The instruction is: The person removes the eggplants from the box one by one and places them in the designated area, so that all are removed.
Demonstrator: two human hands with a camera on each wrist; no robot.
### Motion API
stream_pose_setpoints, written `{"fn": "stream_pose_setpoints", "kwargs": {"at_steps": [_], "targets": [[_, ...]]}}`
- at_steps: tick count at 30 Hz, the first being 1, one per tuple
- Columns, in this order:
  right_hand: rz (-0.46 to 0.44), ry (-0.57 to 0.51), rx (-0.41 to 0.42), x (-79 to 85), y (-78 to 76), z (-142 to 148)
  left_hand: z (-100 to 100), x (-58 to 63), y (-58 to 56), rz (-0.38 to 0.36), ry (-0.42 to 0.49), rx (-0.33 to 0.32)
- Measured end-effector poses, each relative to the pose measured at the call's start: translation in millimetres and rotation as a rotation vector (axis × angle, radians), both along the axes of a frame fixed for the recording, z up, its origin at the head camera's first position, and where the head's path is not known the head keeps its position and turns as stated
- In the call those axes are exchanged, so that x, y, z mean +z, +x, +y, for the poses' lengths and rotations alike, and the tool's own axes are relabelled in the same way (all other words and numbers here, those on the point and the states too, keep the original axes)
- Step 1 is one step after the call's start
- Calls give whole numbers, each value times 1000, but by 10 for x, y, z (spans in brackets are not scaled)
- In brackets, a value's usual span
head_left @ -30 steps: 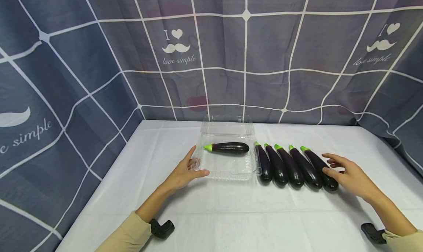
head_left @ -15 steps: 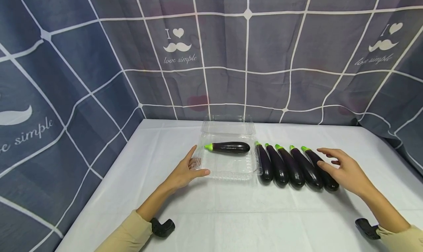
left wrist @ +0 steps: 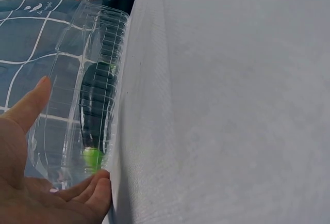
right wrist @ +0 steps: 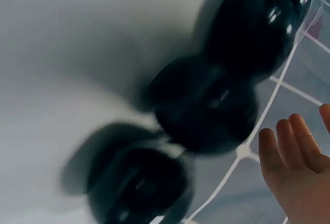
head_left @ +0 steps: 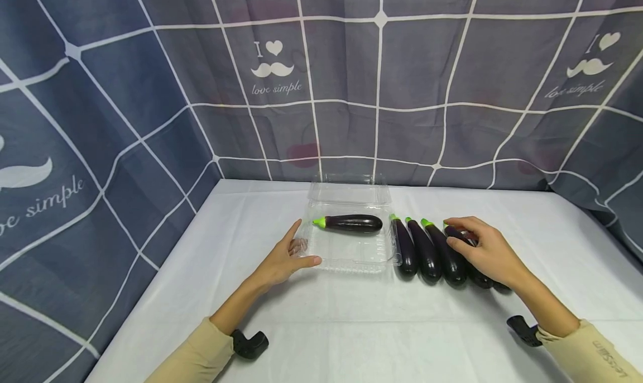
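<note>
A clear plastic clamshell box (head_left: 346,252) lies with its lid folded back. One dark purple eggplant (head_left: 354,223) rests crosswise inside, green stem to the left. My left hand (head_left: 281,264) touches the box's left side, thumb and index finger spread; its fingertips meet the lower edge in the left wrist view. Right of the box, several eggplants (head_left: 427,254) lie side by side, green stems pointing away. Over the right end of that row is my right hand (head_left: 489,252), fingers extended, partly covering the last two. The right wrist view shows its fingers (right wrist: 293,139) beside the rounded eggplant ends (right wrist: 206,105).
A white cloth (head_left: 326,327) covers the table. Dark grey checked curtains (head_left: 341,65) stand behind it and along both sides. The box's transparent lid (head_left: 348,192) reaches toward the back edge. A black wrist device (head_left: 249,345) sits under the left forearm.
My right hand has moved left, from beside the outermost eggplant to over the last two in the row. The left hand, the box and the eggplants have stayed put.
</note>
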State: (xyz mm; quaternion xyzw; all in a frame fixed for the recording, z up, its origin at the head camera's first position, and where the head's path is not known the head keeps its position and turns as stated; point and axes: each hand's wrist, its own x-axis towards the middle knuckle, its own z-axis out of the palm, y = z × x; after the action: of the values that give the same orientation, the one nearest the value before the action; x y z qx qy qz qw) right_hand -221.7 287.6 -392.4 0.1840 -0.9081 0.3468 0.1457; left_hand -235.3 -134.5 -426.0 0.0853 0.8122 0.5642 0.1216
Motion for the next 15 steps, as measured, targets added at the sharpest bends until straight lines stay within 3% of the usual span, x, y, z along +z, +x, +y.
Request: {"fn": "stream_pose_setpoints", "kwargs": {"at_steps": [15], "targets": [[-53, -51, 144, 46, -81, -588, -2, -25, -11, 1, 27, -4]]}}
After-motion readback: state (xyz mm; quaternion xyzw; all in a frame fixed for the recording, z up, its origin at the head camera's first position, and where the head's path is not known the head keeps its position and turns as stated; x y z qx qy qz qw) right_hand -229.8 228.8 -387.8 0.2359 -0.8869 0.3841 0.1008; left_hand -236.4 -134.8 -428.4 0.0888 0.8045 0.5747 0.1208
